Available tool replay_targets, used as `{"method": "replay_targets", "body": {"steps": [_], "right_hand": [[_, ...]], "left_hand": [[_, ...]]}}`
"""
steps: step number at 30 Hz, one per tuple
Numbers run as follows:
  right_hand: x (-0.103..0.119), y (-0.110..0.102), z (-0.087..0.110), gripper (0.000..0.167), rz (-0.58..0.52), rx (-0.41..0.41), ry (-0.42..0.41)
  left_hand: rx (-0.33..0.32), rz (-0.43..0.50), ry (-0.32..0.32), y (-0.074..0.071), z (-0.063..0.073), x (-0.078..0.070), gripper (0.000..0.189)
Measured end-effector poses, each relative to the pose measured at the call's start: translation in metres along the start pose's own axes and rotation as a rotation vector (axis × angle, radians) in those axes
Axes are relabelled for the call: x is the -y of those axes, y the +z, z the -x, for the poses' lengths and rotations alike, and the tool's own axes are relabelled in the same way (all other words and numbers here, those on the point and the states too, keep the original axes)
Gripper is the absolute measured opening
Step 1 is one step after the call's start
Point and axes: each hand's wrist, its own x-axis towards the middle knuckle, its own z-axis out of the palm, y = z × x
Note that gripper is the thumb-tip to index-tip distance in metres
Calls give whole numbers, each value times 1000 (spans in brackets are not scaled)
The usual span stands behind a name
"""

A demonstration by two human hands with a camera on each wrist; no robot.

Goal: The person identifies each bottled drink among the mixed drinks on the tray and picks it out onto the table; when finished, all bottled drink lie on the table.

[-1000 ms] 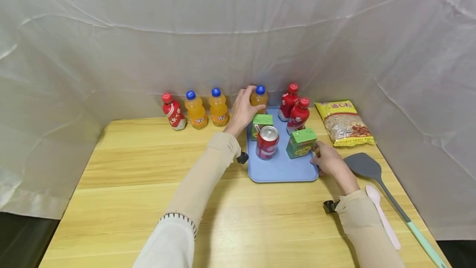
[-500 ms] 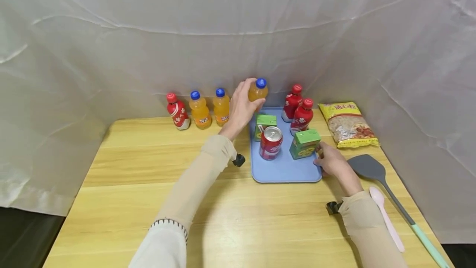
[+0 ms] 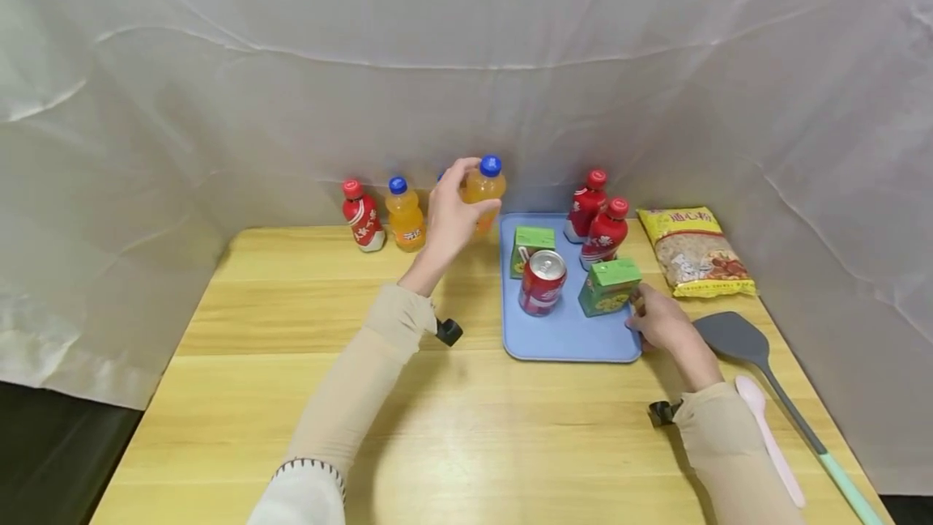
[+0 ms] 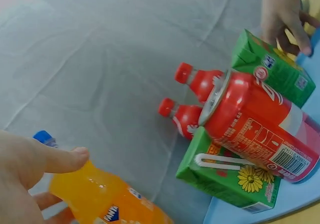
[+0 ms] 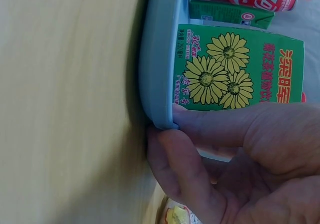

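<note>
My left hand (image 3: pixel 452 213) grips an orange soda bottle (image 4: pixel 112 196) with a blue cap round its upper part, thumb on the near side. The bottle is just left of the blue tray (image 3: pixel 568 343), in front of another orange bottle that is mostly hidden. At the tray's right edge my right hand (image 3: pixel 662 320) pinches the rim, thumb inside and fingers outside in the right wrist view. Beside that thumb stands a green drink carton (image 5: pixel 225 68). A red can (image 3: pixel 543 286), a second green carton (image 3: pixel 530 245) and two red bottles (image 3: pixel 604 237) also stand on the tray.
Left of the tray, a red bottle (image 3: pixel 363 219) and an orange bottle (image 3: pixel 405 217) line the grey curtain (image 3: pixel 466 47). On the right lie a yellow pasta bag (image 3: pixel 696 253), a grey spatula (image 3: pixel 732 336) and a pink spoon (image 3: pixel 773 444).
My left hand has lifted the orange soda bottle off the tray's back left corner and carried it leftward past the edge. My right hand stays at the tray rim; the view has shifted slightly.
</note>
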Motion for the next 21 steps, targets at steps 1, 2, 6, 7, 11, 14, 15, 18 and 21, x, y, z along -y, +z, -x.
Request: {"method": "replay_targets", "body": {"steps": [1, 2, 6, 7, 11, 14, 15, 18, 21], "right_hand": [[0, 0, 0, 35, 4, 1, 1], [0, 0, -1, 36, 5, 1, 4], [0, 0, -2, 37, 1, 4, 5], [-1, 0, -2, 38, 3, 2, 3], [-3, 0, -3, 38, 2, 2, 3], [-3, 0, -3, 38, -2, 3, 1], [-3, 0, -3, 38, -2, 3, -1], [-3, 0, -3, 37, -7, 1, 2], [-2, 0, -3, 37, -10, 1, 2]], "left_hand": [[6, 9, -19, -5, 3, 2, 59], [11, 20, -35, -9, 5, 4, 59], [6, 58, -68, -29, 15, 14, 62], [2, 67, -69, -33, 17, 16, 63], [-24, 116, -80, -52, 25, 27, 61], [-44, 143, -96, -66, 31, 36, 60], [-52, 137, -99, -70, 33, 39, 61], [-67, 131, -108, -83, 37, 49, 61], [-75, 138, -119, -94, 41, 60, 59]]}}
